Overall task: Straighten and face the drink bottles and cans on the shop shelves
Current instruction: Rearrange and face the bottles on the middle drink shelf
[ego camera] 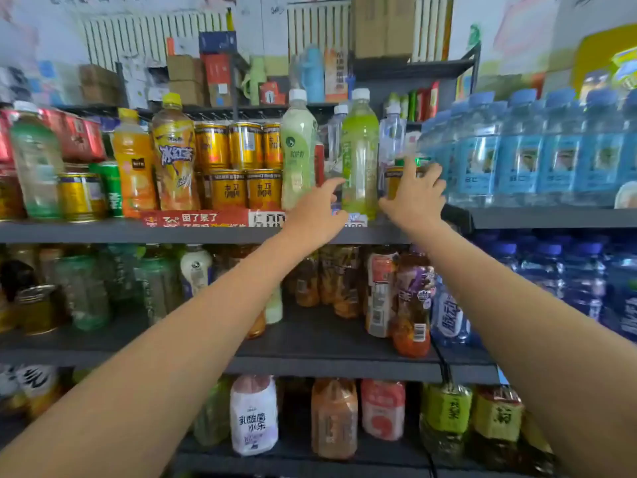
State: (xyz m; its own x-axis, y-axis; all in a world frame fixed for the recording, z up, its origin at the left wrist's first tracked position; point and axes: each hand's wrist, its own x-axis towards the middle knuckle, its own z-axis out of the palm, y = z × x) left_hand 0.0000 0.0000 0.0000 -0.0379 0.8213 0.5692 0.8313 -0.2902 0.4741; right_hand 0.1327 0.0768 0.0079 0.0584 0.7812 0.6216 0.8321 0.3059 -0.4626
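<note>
Both arms reaching up to shelf (103, 232) at frame centre. Left hand (319, 210) hovering just left of green bottle (360, 160), fingers loosely spread and gripping nothing, thumb pointing toward bottle. Right hand (415, 193) wrapping around gold can (393, 182) just right of green bottle, fingers curling over its far side. Green bottle standing upright at shelf front edge. Stacked cans (244, 167) sitting left of centre; water bottles (537, 150) filling right of frame.

Grey shelves (103, 232), white radiator (155, 36) behind
</note>
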